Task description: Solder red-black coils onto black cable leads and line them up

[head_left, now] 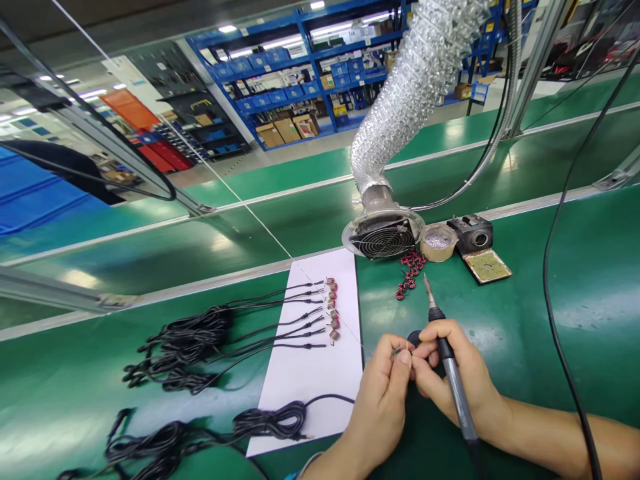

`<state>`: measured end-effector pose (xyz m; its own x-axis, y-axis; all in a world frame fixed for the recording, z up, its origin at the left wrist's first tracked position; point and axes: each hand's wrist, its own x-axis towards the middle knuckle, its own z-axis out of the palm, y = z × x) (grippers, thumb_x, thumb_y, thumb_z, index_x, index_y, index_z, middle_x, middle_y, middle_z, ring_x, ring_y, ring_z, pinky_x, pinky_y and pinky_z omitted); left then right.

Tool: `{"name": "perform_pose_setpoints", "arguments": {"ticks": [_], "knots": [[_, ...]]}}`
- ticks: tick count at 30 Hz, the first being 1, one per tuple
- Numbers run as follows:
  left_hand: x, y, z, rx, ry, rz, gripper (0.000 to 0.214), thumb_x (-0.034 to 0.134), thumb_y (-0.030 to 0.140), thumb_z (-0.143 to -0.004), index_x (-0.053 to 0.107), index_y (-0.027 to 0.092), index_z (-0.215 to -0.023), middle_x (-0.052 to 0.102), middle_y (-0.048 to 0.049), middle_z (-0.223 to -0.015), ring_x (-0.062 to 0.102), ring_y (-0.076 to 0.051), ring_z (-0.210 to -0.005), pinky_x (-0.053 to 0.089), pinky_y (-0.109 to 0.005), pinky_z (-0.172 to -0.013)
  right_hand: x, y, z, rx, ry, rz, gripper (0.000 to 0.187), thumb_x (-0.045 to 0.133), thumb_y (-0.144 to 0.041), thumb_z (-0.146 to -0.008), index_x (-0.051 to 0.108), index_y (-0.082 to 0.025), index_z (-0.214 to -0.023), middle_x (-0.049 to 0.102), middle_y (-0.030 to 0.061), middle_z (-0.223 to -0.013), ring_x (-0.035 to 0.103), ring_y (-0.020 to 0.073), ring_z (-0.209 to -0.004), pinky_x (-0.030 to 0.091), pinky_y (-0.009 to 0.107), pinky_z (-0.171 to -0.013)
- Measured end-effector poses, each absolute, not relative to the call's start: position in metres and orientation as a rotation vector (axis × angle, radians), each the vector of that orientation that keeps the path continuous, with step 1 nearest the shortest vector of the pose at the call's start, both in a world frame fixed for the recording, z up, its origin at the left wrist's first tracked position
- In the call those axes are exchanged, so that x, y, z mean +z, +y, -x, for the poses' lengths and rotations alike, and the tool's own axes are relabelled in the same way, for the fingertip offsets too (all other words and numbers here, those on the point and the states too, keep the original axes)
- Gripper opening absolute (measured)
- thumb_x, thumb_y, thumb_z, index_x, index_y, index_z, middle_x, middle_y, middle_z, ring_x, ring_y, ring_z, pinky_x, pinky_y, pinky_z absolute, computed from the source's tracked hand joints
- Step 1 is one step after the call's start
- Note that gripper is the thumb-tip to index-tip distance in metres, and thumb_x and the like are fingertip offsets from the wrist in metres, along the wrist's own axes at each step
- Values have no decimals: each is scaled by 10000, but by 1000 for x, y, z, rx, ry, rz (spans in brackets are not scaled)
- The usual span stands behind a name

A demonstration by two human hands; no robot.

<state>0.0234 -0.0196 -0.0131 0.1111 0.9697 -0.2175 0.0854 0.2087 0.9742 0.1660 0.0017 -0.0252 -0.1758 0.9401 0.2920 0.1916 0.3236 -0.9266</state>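
My right hand (453,373) is closed round a soldering iron (447,360), whose tip points up and away from me. My left hand (383,393) pinches a small dark part (413,339) with thin wire ends, and the right thumb and forefinger touch the same part. Both hands hover over the green bench (500,320), just right of a white sheet (310,373). On that sheet lie several black cables (280,327), each ending in a small copper-coloured coil (333,310).
A fume fan (383,233) on a silver flexible duct (415,87) stands behind the hands. Beside it are red-black ring coils (410,270), a tape roll (439,241), an iron stand with sponge (477,247). Bundled black cables (185,347) lie left. A black cord (565,333) hangs at right.
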Motion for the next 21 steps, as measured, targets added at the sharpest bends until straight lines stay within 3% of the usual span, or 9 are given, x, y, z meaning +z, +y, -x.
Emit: {"name": "perform_pose_setpoints", "arguments": {"ticks": [3,9,17,21], "knots": [[-8,-11,-21,902,1221,-1103,362,451,533,-954,470,197,-820,428,69,-576,371,-108,-552,320,-242,-576,-22,6,-174,925,-1713,945,239,579,-114,-849,484,-264,-1008,638,-42,-745,640,105,-618,540,207,-623],[-5,3,-13,773,1151,-1051,272,535,424,-847,489,180,-736,330,82,-577,241,-96,-541,200,-250,-533,-20,24,-191,832,-1801,798,259,586,-94,-868,516,-263,-1052,667,18,-903,670,146,-766,558,255,-688],[1,5,-9,709,1080,-1054,246,536,413,-840,485,181,-774,340,71,-630,254,-108,-590,210,-261,-570,-19,29,-191,801,-1922,790,209,577,-108,-901,524,-247,-1047,651,-5,-846,637,124,-715,536,227,-657],[0,4,-8,713,1083,-1128,286,538,441,-870,500,172,-779,412,40,-699,319,-123,-661,257,-265,-622,-21,25,-190,563,-1971,697,248,562,-34,-892,534,-211,-1064,659,24,-857,634,153,-763,531,271,-709]]}}
